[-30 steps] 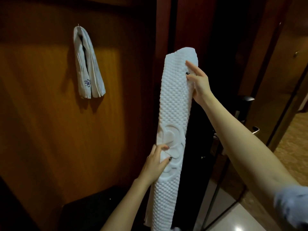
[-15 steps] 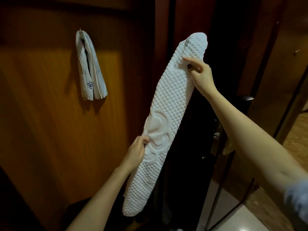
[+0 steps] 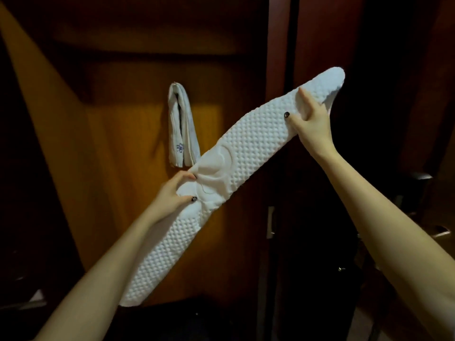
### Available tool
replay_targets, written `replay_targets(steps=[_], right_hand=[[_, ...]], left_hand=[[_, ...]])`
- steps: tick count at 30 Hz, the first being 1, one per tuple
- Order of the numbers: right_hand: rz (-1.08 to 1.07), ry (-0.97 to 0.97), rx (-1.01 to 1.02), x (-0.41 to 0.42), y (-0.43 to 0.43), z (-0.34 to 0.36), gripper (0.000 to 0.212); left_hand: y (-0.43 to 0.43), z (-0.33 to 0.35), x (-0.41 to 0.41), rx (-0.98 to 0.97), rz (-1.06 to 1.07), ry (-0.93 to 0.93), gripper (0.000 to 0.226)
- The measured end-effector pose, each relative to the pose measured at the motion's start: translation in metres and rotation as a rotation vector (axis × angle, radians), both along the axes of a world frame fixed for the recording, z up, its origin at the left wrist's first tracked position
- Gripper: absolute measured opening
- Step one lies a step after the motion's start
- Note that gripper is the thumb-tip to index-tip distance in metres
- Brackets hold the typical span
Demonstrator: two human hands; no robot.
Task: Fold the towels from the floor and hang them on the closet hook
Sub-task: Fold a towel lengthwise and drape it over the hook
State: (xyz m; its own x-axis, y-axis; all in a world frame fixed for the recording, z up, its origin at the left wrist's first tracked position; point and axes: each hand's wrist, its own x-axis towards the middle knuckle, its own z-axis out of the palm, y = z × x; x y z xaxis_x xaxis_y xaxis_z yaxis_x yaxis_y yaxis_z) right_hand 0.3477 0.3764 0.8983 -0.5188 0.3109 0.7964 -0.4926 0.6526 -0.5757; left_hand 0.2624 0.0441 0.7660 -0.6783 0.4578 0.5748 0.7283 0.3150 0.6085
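The long white waffle-weave towel (image 3: 246,148), folded narrow, slants between the left hand (image 3: 172,193) pinching its middle and the right hand (image 3: 310,125) gripping near its upper end; swinging that end down over the left hand, edges aligned, should halve it cleanly.

warm light is falling across the brown wooden panel (image 3: 118,168), leaving its edges in shadow. a dark red upright post (image 3: 278,45) is standing just right of it, carrying a small metal plate (image 3: 270,222). a metal door handle (image 3: 440,233) is glinting at the far right.
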Motion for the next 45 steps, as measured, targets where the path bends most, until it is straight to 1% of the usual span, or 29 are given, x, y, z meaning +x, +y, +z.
replay_targets(steps=[2,5,8,11,15,17,21,25,26,30,31,33,38,41,43,45], right_hand=[[-0.043,0.02,0.063,-0.006,-0.005,-0.002,0.061],[-0.095,0.08,0.086,-0.019,-0.013,-0.003,0.057],[-0.073,0.108,0.082,-0.034,-0.026,0.004,0.057],[-0.038,0.122,0.11,-0.049,-0.042,0.014,0.059],[-0.026,0.145,0.158,-0.074,-0.064,0.024,0.058],[-0.021,0.154,0.151,-0.09,-0.073,0.028,0.056],[-0.029,0.208,0.14,-0.129,-0.085,0.041,0.055],[-0.073,0.243,0.138,-0.175,-0.096,0.062,0.058],[-0.086,0.248,0.135,-0.187,-0.098,0.07,0.059],[-0.137,0.272,0.149,-0.23,-0.098,0.1,0.058],[-0.148,0.283,0.152,-0.24,-0.097,0.109,0.057],[-0.174,0.295,0.143,-0.258,-0.095,0.128,0.056],[-0.236,0.266,0.127,-0.298,-0.086,0.169,0.055],[-0.266,0.212,0.093,-0.317,-0.079,0.174,0.053],[-0.303,0.156,0.055,-0.327,-0.072,0.165,0.045],[-0.331,0.088,0.028,-0.337,-0.064,0.146,0.033]], left_hand=[[-0.018,0.024,-0.007,-0.053,0.071,0.055,0.043],[-0.043,0.057,-0.019,-0.168,0.187,0.18,0.04],[-0.065,0.087,-0.028,-0.277,0.28,0.301,0.042],[-0.081,0.111,-0.037,-0.33,0.369,0.348,0.043],[-0.1,0.132,-0.06,-0.325,0.477,0.396,0.041],[-0.109,0.143,-0.072,-0.308,0.509,0.42,0.039],[-0.123,0.171,-0.099,-0.233,0.464,0.498,0.037],[-0.132,0.201,-0.14,-0.209,0.381,0.477,0.035],[-0.132,0.208,-0.152,-0.178,0.351,0.454,0.034],[-0.128,0.229,-0.197,0.11,0.132,0.174,0.039],[-0.127,0.235,-0.208,0.156,0.116,0.16,0.04],[-0.126,0.247,-0.232,0.187,0.106,0.174,0.036],[-0.122,0.286,-0.284,0.168,0.046,0.195,0.036],[-0.115,0.303,-0.31,0.08,0.013,0.14,0.034],[-0.11,0.308,-0.323,-0.008,-0.033,0.073,0.031],[-0.107,0.308,-0.333,-0.054,-0.068,-0.022,0.028]])
